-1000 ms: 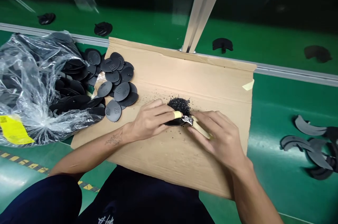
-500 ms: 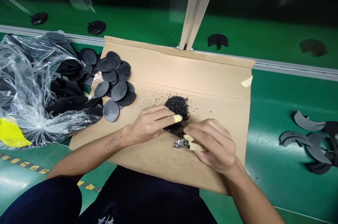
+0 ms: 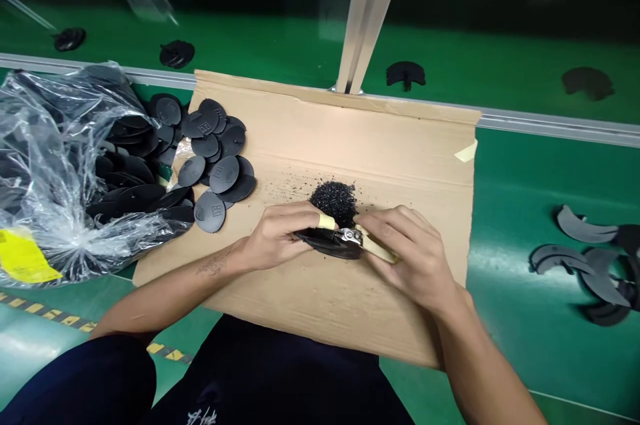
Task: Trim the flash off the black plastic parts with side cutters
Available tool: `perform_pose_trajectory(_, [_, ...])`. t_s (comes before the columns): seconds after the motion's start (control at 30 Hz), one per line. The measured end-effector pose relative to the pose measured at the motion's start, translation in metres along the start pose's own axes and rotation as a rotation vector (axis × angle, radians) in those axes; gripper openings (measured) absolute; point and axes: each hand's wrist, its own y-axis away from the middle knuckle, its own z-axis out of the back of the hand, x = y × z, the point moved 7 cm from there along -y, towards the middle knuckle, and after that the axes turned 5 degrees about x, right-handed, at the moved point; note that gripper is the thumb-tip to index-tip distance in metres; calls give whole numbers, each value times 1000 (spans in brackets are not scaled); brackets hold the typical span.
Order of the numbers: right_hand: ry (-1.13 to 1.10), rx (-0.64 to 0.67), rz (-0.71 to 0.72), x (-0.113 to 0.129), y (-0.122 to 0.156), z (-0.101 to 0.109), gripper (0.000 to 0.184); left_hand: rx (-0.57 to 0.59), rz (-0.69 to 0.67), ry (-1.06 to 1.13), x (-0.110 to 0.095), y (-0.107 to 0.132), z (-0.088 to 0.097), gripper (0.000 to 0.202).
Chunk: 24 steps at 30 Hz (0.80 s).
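My left hand [image 3: 280, 235] grips a black plastic disc [image 3: 327, 242] on edge above the cardboard sheet [image 3: 350, 138]; one fingertip wears a yellow cot. My right hand [image 3: 413, 255] is closed on a small cutter [image 3: 353, 236] with yellowish handles, its metal jaws at the disc's rim. A little heap of black trimmings [image 3: 334, 199] lies just behind the disc.
Loose black discs [image 3: 215, 158] spill from a clear plastic bag [image 3: 60, 165] at left. Curved black pieces [image 3: 585, 258] lie on the green surface at right. A metal rail [image 3: 550, 125] and a slanted bar [image 3: 367, 11] run behind the cardboard; black parts sit beyond.
The right hand pulled the cutter back toward me, then returned its jaws to the disc's rim. The left hand turned the disc slightly.
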Motion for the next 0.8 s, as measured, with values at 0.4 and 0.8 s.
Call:
perform_pose_trajectory(0.4, [191,-47,40,12,0,5,18,0,19,59,2,3,-4,14])
perform_pose_trajectory(0.8, [-25,-63,10,12,0,4,17,21,-18,67,-5,0,-3,14])
